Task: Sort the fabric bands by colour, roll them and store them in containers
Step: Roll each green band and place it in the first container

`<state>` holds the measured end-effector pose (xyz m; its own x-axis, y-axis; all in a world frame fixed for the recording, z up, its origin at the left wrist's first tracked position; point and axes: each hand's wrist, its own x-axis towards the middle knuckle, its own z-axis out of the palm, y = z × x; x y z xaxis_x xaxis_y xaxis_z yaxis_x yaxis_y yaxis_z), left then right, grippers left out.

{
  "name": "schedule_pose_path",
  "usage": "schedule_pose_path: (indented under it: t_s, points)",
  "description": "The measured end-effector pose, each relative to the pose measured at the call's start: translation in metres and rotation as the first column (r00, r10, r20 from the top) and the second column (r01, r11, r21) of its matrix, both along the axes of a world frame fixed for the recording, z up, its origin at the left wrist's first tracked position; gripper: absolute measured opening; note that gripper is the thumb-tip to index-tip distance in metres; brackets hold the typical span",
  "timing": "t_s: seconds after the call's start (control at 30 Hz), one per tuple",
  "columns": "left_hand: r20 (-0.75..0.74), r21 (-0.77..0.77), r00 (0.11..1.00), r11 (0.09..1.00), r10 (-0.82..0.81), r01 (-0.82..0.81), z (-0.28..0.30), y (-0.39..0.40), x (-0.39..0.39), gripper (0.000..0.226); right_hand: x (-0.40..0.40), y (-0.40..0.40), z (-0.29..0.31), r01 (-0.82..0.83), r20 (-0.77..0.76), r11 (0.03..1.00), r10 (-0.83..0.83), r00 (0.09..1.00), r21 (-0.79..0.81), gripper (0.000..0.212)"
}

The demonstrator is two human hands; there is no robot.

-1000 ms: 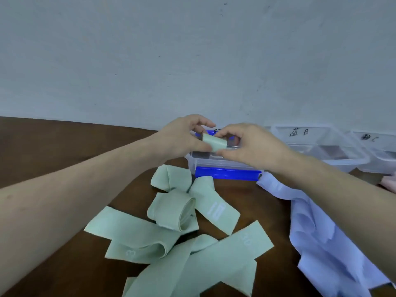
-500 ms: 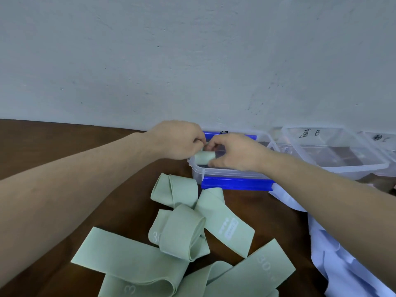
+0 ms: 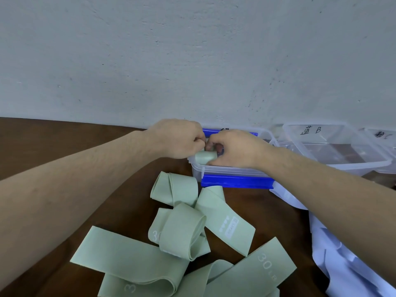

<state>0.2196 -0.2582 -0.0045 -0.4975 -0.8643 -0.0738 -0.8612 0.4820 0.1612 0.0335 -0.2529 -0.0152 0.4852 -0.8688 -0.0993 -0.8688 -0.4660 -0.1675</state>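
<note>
- The left hand (image 3: 177, 139) and the right hand (image 3: 235, 150) met over the near left corner of a clear container with blue clips (image 3: 235, 175), both sets of fingers curled.
- Between them sat a rolled green band (image 3: 204, 157), held at the container's rim; the right thumb lay under the roll and the left fingers pinched its upper end (how tightly, the view did not show).
- The roll rested partly over the rim, its lower end just inside the container wall.
- The container stood on a dark brown table (image 3: 64, 146), against a pale grey wall (image 3: 192, 61).
- In front of the container lay loose green bands (image 3: 192, 243), overlapping in a heap; several were folded into loops, and some carried a printed "30".
- One folded green band (image 3: 174, 190) lay just beside the container's blue front clip.
- To the right lay a pile of pale lilac bands (image 3: 347, 264), touching the container's right front corner and running to the lower edge of the view.
- Further right stood a second clear container (image 3: 334, 146) with a handwritten mark ending in "B", and past it a third container (image 3: 383, 136), cut off by the edge.
</note>
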Motion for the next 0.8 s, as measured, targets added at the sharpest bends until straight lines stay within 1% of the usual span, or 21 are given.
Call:
schedule_pose_path:
  t_s: [0.23,0.33,0.4,0.47,0.53,0.63,0.73,0.8]
  points:
    - [-0.011,-0.041,0.999,0.999,-0.032,0.031,0.000,0.005,0.000,0.033,-0.005,0.004,0.003,0.013,-0.002,1.000,-0.013,1.000,-0.011,0.040]
    - [-0.018,-0.053,0.999,0.998,-0.029,0.028,0.003,0.008,0.001,0.034,-0.005,0.007,0.006,0.051,0.041,0.999,-0.050,0.998,-0.019,0.046]
    - [-0.041,-0.060,0.999,0.998,-0.030,0.028,0.006,0.012,0.002,0.034,-0.007,0.010,0.010,0.080,0.081,0.996,-0.077,0.994,-0.039,0.042]
    - [-0.067,-0.070,0.997,0.997,-0.037,0.032,0.009,0.019,0.002,0.034,-0.012,0.017,0.016,0.102,0.116,0.993,-0.094,0.989,-0.066,0.032]
    - [-0.108,-0.084,0.993,0.996,-0.046,0.037,0.013,0.029,0.001,0.033,-0.019,0.028,0.021,0.127,0.196,0.988,-0.108,0.975,-0.086,0.024]
    - [-0.214,-0.120,0.976,0.993,-0.047,0.021,0.020,0.051,0.000,0.030,-0.028,0.054,0.029,0.128,0.276,0.988,-0.099,0.956,-0.090,0.024]
    - [-0.314,-0.177,0.947,0.984,-0.063,0.007,0.023,0.079,-0.001,0.026,-0.035,0.084,0.034,0.082,0.265,0.993,-0.057,0.963,-0.085,0.023]
    - [-0.368,-0.189,0.927,0.982,-0.067,-0.005,0.021,0.099,-0.001,0.021,-0.042,0.103,0.032,0.030,0.266,0.996,-0.005,0.964,-0.089,0.034]
